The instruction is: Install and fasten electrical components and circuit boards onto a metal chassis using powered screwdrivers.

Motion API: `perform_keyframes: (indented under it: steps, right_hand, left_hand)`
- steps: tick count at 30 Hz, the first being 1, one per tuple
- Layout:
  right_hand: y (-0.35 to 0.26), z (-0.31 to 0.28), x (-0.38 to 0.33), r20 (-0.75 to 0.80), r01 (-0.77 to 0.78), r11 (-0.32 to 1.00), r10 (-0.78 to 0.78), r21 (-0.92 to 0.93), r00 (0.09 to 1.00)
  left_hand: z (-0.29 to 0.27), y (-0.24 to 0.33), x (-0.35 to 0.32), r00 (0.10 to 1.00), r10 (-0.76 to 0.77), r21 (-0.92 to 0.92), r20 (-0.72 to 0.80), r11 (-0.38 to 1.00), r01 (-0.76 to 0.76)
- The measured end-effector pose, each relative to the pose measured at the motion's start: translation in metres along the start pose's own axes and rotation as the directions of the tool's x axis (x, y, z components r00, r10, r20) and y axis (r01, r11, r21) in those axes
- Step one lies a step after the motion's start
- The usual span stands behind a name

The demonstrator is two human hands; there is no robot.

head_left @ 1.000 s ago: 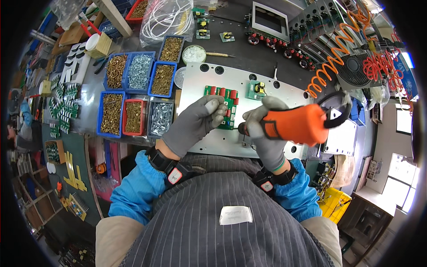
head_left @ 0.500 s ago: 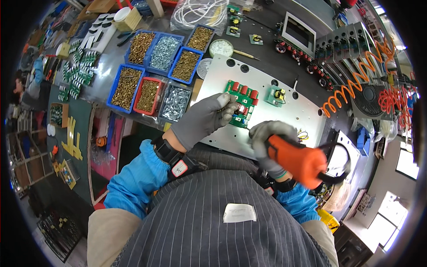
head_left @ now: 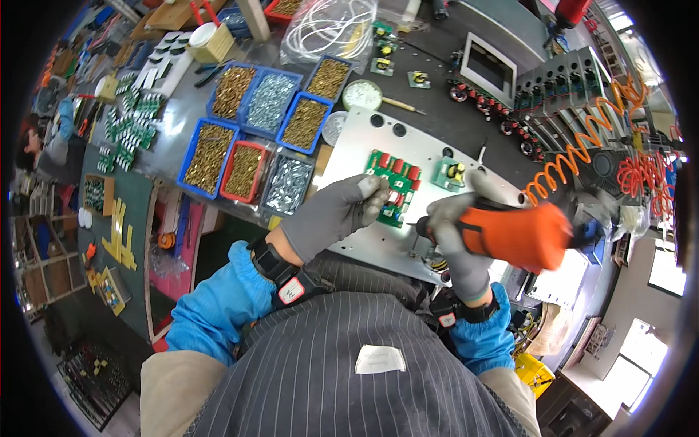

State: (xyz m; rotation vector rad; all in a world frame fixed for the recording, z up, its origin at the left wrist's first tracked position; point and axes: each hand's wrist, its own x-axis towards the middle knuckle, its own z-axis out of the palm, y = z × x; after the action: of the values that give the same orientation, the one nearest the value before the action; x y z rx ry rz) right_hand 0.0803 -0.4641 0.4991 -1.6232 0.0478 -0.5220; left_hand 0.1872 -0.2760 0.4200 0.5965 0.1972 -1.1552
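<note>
A green circuit board (head_left: 393, 171) with red and white parts lies on a silver metal plate (head_left: 348, 142). At the board's left edge is my gloved left hand (head_left: 328, 213), its thumb and fingertips pinched together; whatever they may hold is too small to make out. My gloved right hand (head_left: 460, 251) is wrapped round an orange power screwdriver (head_left: 515, 234), held nearly level. The tool's dark tip points left toward the board's lower right corner; I cannot tell whether it touches. Further right on the plate sits a small board with a yellow transformer (head_left: 451, 173).
Blue and red bins of screws, such as this red bin (head_left: 244, 172), stand left of the plate. Behind it are a round tub of white pieces (head_left: 362, 95) and a wooden-handled tool (head_left: 403, 106). An orange coiled hose (head_left: 575, 156) hangs at the right.
The screwdriver has swung from sloping down to nearly level, its rear end moving right and up. My left hand stays pinched at the board. The head view has shifted slightly.
</note>
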Motion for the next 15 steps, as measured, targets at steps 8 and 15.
perform_keyframes:
  steps: [8,15]
  right_hand:
    - [-0.063,-0.038,0.049,-0.382,0.314,0.916,-0.205,0.248,0.901]
    - [-0.053,-0.072,0.052,-0.432,0.280,0.944,-0.182,0.175,0.884]
  left_hand:
    - [0.045,-0.018,0.043,0.969,-0.165,-0.070,0.185,0.981,0.180]
    - [0.069,-0.027,0.069,0.969,-0.198,-0.066,0.147,0.976,0.209]
